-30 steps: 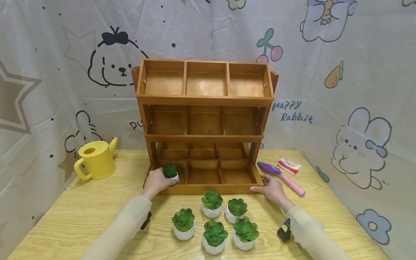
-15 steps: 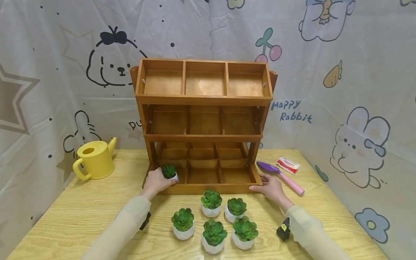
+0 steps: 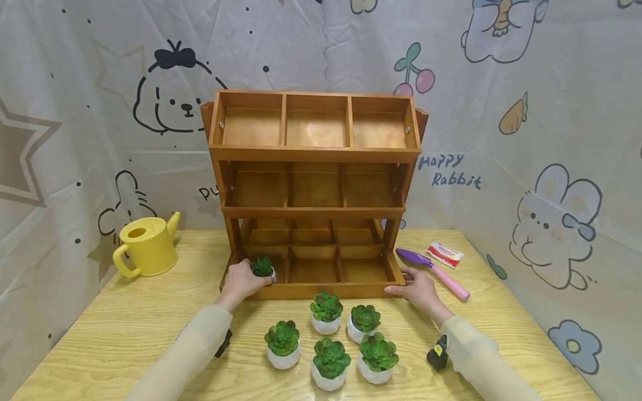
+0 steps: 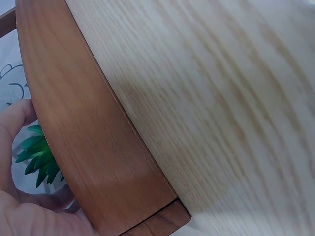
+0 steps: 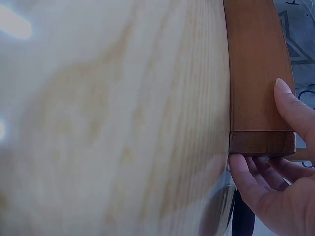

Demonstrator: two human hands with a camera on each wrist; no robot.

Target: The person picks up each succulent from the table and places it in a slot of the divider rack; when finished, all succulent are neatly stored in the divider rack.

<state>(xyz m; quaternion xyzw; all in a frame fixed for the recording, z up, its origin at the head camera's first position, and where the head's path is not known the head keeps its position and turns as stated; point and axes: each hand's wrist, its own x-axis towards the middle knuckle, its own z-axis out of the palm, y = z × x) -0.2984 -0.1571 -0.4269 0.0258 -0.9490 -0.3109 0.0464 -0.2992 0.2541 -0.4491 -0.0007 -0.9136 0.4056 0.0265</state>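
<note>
Table: pale wood-grain surface with streaky figuring; clock read from the foot of the shelf, 12 o'clock straight back.
Rosette plants: 5, at 6 o'clock, near one another; broad, rounded green leaves in white, roundish pots, all upright.
Right hand: at 4 o'clock, fingers grasping the shelf's bottom corner, thumb on the front board and the other fingers around the end.
Left hand: at 8 o'clock, thumb and fingers grasping the spiky plant's pot.
Spiky plant: at the front-left compartment of the lowest tray; narrow, pointed green leaves, small white pot. The hand hides its base, so I cannot tell whether it touches the compartment floor.
Shelf: brown wood with smooth boards, stepped tiers split into rectangular compartments, 3 across.
Trowel: at 3 o'clock, pointed purple blade, rounded pink handle.
Watering can: at 9 o'clock, yellow, rounded body, looped handle.
Packet: at 3 o'clock beyond the trowel, flat, red and white.
Cloth: at 12 o'clock, creased, pale, printed with cartoons.
</note>
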